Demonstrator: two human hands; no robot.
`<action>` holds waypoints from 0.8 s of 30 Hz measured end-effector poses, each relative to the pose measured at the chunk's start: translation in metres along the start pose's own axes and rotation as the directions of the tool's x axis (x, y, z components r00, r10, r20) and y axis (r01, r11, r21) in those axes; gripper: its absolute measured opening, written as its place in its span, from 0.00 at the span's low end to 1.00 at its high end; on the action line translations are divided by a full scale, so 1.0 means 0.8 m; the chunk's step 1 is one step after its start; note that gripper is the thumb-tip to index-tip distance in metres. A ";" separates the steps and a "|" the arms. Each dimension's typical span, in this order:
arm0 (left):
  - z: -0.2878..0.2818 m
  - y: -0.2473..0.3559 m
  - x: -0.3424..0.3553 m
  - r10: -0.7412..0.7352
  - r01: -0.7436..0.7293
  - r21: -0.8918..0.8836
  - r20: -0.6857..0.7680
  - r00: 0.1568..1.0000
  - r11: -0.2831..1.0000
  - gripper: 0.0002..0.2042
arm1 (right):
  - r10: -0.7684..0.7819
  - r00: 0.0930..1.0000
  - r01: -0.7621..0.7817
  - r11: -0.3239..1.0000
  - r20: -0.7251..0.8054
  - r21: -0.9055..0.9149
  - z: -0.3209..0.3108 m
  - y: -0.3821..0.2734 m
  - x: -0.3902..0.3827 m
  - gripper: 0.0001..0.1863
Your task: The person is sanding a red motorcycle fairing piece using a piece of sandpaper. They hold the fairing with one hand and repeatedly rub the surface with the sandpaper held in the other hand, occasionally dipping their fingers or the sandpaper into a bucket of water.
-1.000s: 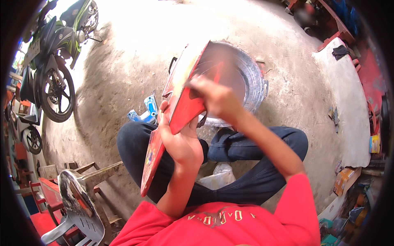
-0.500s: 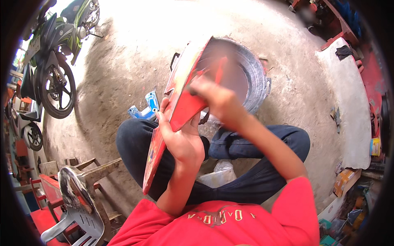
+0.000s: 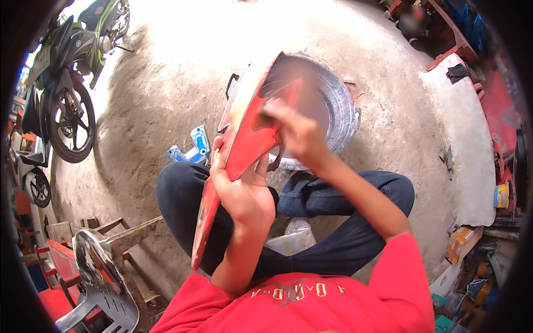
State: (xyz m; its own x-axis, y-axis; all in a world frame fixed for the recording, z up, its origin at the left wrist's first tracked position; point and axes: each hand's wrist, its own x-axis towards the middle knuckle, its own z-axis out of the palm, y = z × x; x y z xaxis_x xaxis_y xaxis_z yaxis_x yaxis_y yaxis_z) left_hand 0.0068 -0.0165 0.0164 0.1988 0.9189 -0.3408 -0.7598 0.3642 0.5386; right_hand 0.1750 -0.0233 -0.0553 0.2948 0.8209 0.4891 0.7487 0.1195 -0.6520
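A long red motorcycle fairing panel (image 3: 244,150), paler along its left edge, stands tilted across my lap and partly over a round grey metal basin (image 3: 348,111). My left hand (image 3: 247,197) supports the panel from below, its thumb and fingers around the lower middle part. My right hand (image 3: 300,133) is closed and smeared by motion against the panel's upper face. A small dark patch shows under its fingertips; whether it is a held piece or a wet spot is unclear. The basin holds murky liquid, partly hidden by the panel.
A blue-and-white plastic part (image 3: 194,147) lies on the concrete floor beside my left knee. A parked motorcycle (image 3: 69,116) stands at the far left. Nearer are a worn grey plastic chair (image 3: 108,297) and a wooden frame. Clutter and a cardboard box (image 3: 462,244) line the right side.
My right hand has shifted slightly to the right across the panel, leaving more of the dark patch in sight. My left hand keeps its hold, and the whole view has moved a little.
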 end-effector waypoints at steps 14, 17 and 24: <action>-0.002 0.000 0.000 0.001 -0.001 0.014 -0.009 1.000 1.000 0.21 | -0.241 0.968 0.218 0.945 0.067 0.244 -0.004 -0.002 0.010 0.17; 0.007 -0.004 -0.004 -0.024 0.024 0.028 -0.004 1.000 0.999 0.21 | 0.449 0.887 -0.461 0.873 0.103 0.158 -0.012 0.062 0.022 0.17; -0.001 -0.002 -0.001 -0.018 0.018 -0.003 0.000 1.000 1.000 0.20 | -0.196 0.975 0.161 0.947 0.103 0.278 -0.014 -0.012 0.002 0.19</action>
State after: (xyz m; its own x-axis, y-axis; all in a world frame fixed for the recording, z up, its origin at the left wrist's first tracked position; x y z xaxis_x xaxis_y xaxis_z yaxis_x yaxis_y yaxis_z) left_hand 0.0073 -0.0177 0.0153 0.2122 0.9123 -0.3502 -0.7583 0.3798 0.5298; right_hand 0.1751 -0.0290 -0.0418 0.0795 0.8343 0.5455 0.5916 0.4009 -0.6995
